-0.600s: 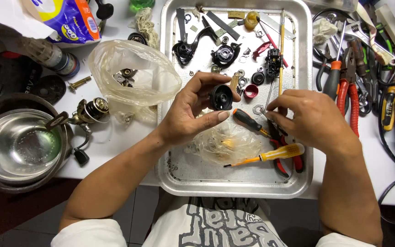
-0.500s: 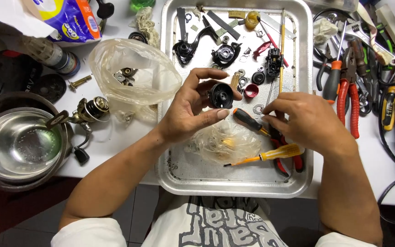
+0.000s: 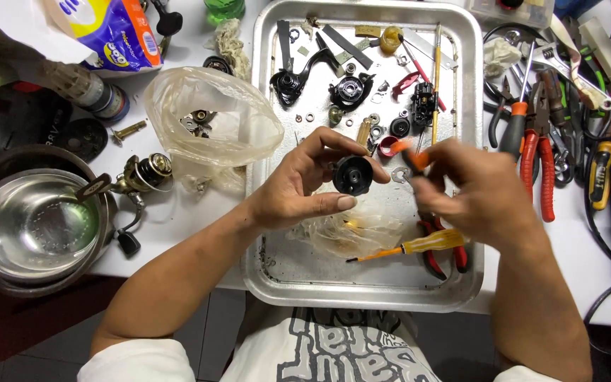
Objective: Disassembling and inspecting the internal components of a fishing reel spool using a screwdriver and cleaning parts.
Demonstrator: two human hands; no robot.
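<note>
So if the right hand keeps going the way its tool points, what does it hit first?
Most likely the round black part pinched in the left hand. The right hand holds an orange-handled tool aimed left at it across a small gap. The hand is blurred, so depth is uncertain.

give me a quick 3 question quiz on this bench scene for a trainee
1. True or false: the left hand holds a round black part above the metal tray.
2. Which tool lies in the tray nearest the person's body? A) a blue drill B) a yellow-handled screwdriver C) a hammer
3. Fill in: the steel bowl sits on the person's ____ side of the tray.

Key
1. True. Its fingers close around the part.
2. B. The yellow-handled screwdriver lies near the tray's near edge, below the right hand, which grips a blurred orange-and-black tool.
3. Left.
</note>
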